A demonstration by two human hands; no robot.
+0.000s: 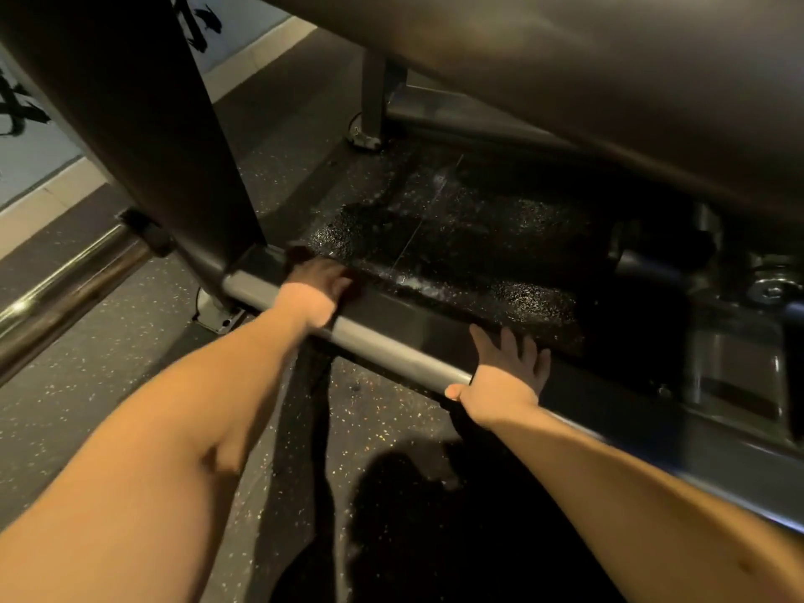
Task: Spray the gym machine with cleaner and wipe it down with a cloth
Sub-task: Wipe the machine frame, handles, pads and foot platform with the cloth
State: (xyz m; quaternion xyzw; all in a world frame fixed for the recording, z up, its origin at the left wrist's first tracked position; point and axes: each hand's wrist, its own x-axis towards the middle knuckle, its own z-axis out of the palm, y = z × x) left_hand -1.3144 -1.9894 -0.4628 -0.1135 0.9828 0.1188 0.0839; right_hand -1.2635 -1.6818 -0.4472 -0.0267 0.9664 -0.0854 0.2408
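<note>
Speckled rubber flooring [108, 341] is noted across the near field under dim, warm light, with shadows cast at 6 o'clock. Two bare forearms are extended from 7 and 5 o'clock toward the gym machine [565, 71]. Its grey base rail [391, 346] is laid diagonally from 9 o'clock down to 4 o'clock.

The right hand [507, 369] is placed on the rail at 4 o'clock. Its fingers are spread and straight and lie flat on the top face, the thumb is set against the near edge, and nothing is held.

The left hand [319, 287] is placed on the same rail just toward 9 o'clock of centre, well apart from the right, with its fingers bent over the far edge. A dark mass [300, 254] is seen at the fingertips, possibly a cloth. Blur and shadow prevent the grip from being resolved.

Beyond the rail, from centre toward 2 o'clock, a wet glistening patch [457, 254] is observed on the floor. An upright column [182, 176] is joined to the rail's left end and rises toward 11 o'clock, with a foot bracket [215, 317] at its base. A chrome bar [65, 289] is recorded at 9 o'clock. A far post [374, 97] is seen at 12 o'clock, and metal hardware [770, 291] at 3 o'clock.
</note>
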